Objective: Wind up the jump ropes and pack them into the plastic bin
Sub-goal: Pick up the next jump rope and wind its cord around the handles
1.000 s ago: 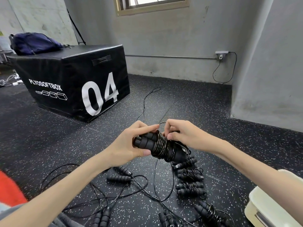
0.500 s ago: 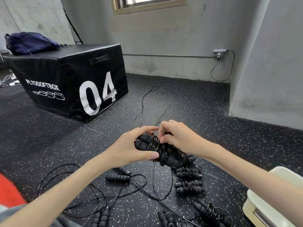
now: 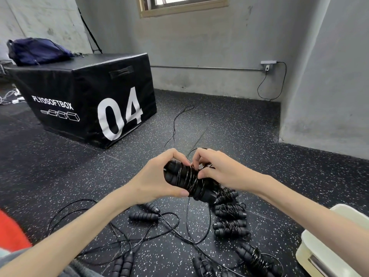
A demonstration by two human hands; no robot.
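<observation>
The left hand (image 3: 155, 182) is holding a pair of black handles (image 3: 175, 176) side by side, with its fingers curled over the top and its thumb pressing underneath. The right hand (image 3: 221, 172) is pinching the thin black cord (image 3: 189, 178) where it is wrapping round the handles, with its fingers bent tight on the coils. So this rope is being held up above the floor (image 3: 60, 166), in the middle, between both hands. The step looks like winding, and it seems nearly done, since many loops are sitting on the handles and only a short bit of cord is hanging down. The next move probably needs the loose end to be tucked in so the coils do not slip off, and then the bundle can go in the bin (image 3: 319, 250), which is sitting low on the right, partly hiding behind the right arm. A few wound bundles (image 3: 229, 226) are lying on the floor just below the hands, not in the bin yet. Loose ropes (image 3: 143, 216) are lying in a tangle near the left arm, and their cords are crossing each other, so they may snag when one is being pulled out. A big black box (image 3: 89, 92) with 04 on it is standing farther back, with a blue bag (image 3: 38, 50) on top.
</observation>
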